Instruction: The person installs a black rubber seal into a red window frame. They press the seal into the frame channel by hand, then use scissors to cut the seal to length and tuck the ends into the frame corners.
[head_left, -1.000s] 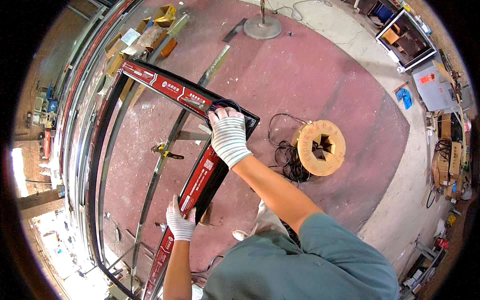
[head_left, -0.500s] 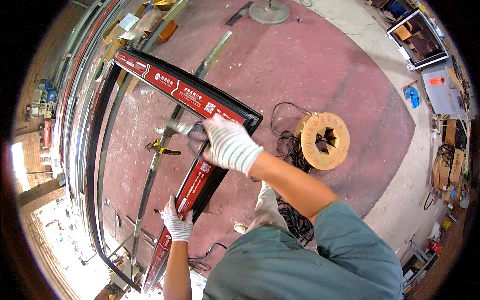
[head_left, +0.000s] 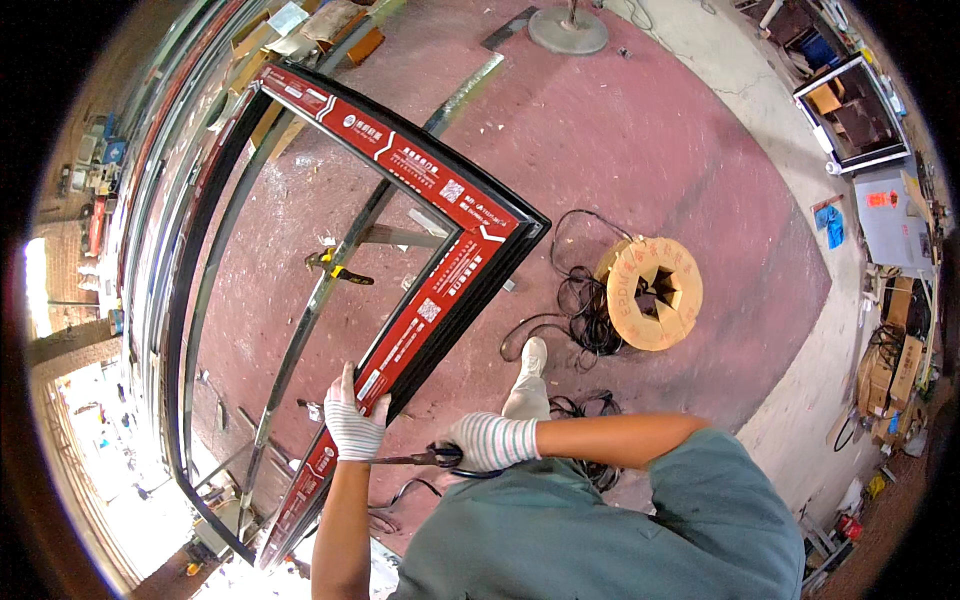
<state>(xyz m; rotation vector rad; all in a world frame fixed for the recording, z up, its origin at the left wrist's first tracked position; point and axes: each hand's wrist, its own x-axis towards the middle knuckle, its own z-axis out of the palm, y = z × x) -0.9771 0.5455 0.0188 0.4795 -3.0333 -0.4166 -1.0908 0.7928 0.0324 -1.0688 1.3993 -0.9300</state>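
Observation:
A large window frame [head_left: 405, 335], black with red printed film on its faces, leans across the left half of the view. My left hand [head_left: 355, 425], in a white striped glove, grips its near side, thumb and fingers apart around the edge. My right hand [head_left: 490, 442], gloved alike, is closed round the dark handles of a pair of scissors [head_left: 410, 459] close to my body. Their blades point left towards my left wrist. The frame's corner [head_left: 535, 228] stands free of both hands.
A yellow-and-black hand tool [head_left: 338, 267] lies by a long metal bar [head_left: 290, 385] behind the frame. On the red floor at right are a cardboard reel [head_left: 625, 310] and tangled black rubber strip [head_left: 590, 330]. A round metal base [head_left: 568, 32] stands at the far side.
My right hand has drawn back from the frame's corner towards my body, carrying the scissors. My left hand keeps its hold on the frame. The view has shifted slightly.

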